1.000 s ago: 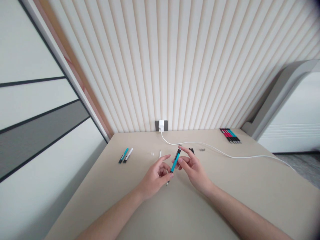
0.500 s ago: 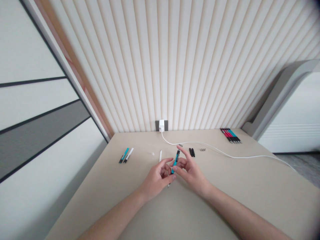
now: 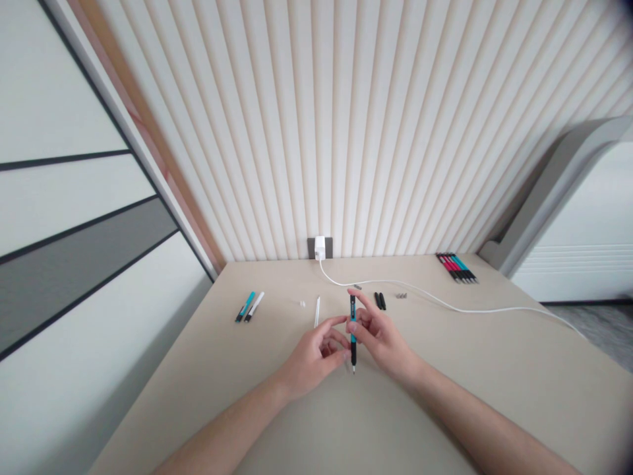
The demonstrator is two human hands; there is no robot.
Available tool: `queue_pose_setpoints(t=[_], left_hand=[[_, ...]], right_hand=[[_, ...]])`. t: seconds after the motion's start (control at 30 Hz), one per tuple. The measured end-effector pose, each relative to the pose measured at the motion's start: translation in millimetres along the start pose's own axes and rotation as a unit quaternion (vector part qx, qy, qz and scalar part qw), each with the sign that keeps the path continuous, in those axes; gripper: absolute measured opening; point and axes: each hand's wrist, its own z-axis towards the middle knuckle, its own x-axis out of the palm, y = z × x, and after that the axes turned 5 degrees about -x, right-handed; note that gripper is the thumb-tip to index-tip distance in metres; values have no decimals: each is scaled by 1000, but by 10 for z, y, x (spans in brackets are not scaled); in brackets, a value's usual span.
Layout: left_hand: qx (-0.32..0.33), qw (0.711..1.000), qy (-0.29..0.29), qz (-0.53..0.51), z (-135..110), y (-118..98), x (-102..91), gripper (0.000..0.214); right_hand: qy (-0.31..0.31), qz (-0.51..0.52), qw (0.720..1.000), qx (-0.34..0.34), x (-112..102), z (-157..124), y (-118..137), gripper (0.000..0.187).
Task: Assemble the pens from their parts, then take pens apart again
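Note:
A slim teal-and-black mechanical pencil (image 3: 353,336) stands nearly upright between my hands, its thin metal tip pointing down toward me. My right hand (image 3: 380,338) pinches its barrel between thumb and fingers. My left hand (image 3: 315,359) is curled just left of it, with fingertips at or against the lower barrel. Whether those fingers grip it, I cannot tell. A white slender part (image 3: 317,312) lies on the table left of the pencil, and a pair of short black pieces (image 3: 379,301) lies beyond my right fingers.
On the beige table (image 3: 415,369) lie a teal pen (image 3: 244,307), a white pen (image 3: 254,307), small metal bits (image 3: 401,296), and a row of red, teal and black pens (image 3: 455,268) at the back right. A white cable (image 3: 445,304) runs from a wall charger (image 3: 320,248).
The pencil has turned from tilted to nearly upright. My right hand's grip has shifted along the barrel, and my left fingers have moved to its lower part.

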Motion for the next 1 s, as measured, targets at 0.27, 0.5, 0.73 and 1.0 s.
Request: queue_pose_setpoints(t=[0.27,0.5,0.73,1.0], left_hand=[[-13,1000,6,-11,-11,-22,7,55],[-22,1000,5,-11,-21,-38,35,54],[-17,1000,7,-8,-10,-37,23,48],[3,1000,-19,1,18,4,-9,41]], right_hand=[[-6,37,999,-1,20,-13,-29,61],[-8,33,999,-10,43,-19,-29,60],[-14,8,1000,-21,49,-35,-49,57],[-12,-1,1000,-19,64,-2,-105,55]])
